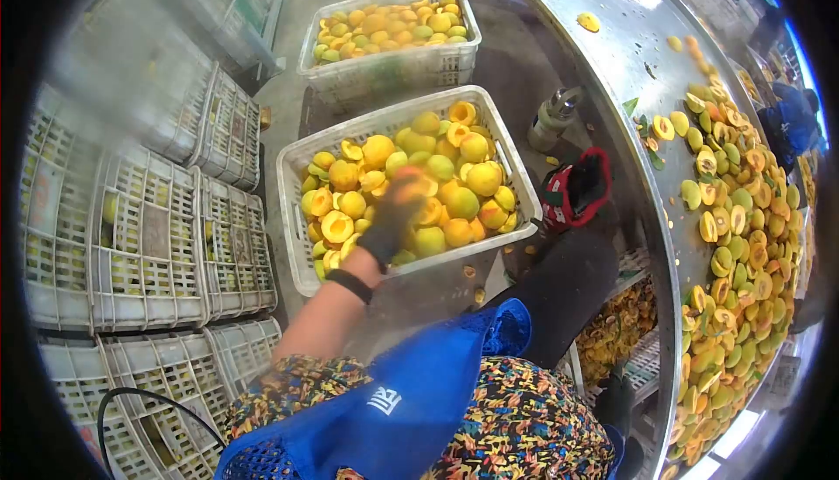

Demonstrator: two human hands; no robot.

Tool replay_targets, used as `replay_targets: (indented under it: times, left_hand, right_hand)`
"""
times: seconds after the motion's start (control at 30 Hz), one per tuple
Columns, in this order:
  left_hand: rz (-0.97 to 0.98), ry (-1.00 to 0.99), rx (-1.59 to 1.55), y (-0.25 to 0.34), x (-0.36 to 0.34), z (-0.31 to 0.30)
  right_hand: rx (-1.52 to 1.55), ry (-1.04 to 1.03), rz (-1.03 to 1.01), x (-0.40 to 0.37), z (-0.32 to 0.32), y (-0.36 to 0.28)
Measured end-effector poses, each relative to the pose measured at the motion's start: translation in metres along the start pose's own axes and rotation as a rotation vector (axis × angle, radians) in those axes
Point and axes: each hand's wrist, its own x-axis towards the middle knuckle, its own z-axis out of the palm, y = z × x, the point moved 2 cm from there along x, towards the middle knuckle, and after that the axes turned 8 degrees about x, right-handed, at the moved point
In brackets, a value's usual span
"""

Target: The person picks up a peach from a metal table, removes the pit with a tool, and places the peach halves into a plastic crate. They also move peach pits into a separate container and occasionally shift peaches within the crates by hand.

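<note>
My left hand (391,225), in a dark glove with a black band at the wrist, reaches in over the near white plastic crate (301,261). Motion smears its fingers, which overlap the yellow peach halves (336,226) heaped there. An orange-red peach half (418,185) lies right at the fingertips; I cannot tell whether it is held. Some halves show hollow pit cavities, while others lie skin side up. My right hand does not show.
Another crate of peaches (380,67) stands beyond. Stacked white crates (149,235) line the left. Along the right runs a metal table (603,52) piled with peach halves (743,253). A bottle (552,119) and a red-trimmed shoe (572,190) are beside the near crate.
</note>
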Motion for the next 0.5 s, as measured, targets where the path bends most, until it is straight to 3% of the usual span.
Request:
replay_targets:
  times: [0.03,0.07,0.17,0.2,0.23,0.27,0.3,0.33,0.37,0.43,0.5]
  left_hand:
    - [-0.197,-0.112,-0.061,0.01,0.004,0.028]
    - [-0.239,-0.234,-0.125,0.041,0.02,0.039]
    - [0.383,-0.15,0.491,0.082,0.029,0.093]
    - [0.663,-0.284,0.645,0.075,0.024,0.114]
    - [0.014,-0.814,0.256,0.087,0.035,0.123]
    - [-0.009,-0.835,0.248,0.105,0.039,0.115]
    - [0.371,-0.551,0.452,0.06,0.021,0.141]
    - [0.309,-0.71,0.514,0.077,0.034,0.128]
    - [0.335,-0.877,0.6,0.09,0.043,0.114]
    - [0.199,-0.991,0.528,0.104,0.061,0.1]
    - [0.258,-0.755,0.557,0.127,0.083,0.099]
  right_hand:
    - [0.011,-0.047,-0.052,0.002,0.0,0.001]
    - [0.024,-0.09,-0.103,0.003,-0.001,0.002]
    - [0.034,-0.093,-0.078,-0.007,0.0,-0.006]
    - [0.041,-0.055,-0.031,-0.014,-0.003,-0.011]
    - [-0.005,-0.041,-0.067,-0.016,-0.01,-0.008]
    - [-0.045,-0.021,-0.099,-0.008,-0.015,0.006]
    - [-0.017,-0.003,-0.155,0.019,-0.02,0.049]
    - [-0.04,0.026,-0.076,-0.014,-0.023,0.004]
    - [-0.016,0.048,-0.082,-0.021,-0.027,0.0]
    - [0.027,0.067,-0.122,-0.023,-0.038,-0.002]
    - [0.048,0.002,-0.089,-0.025,-0.041,-0.004]
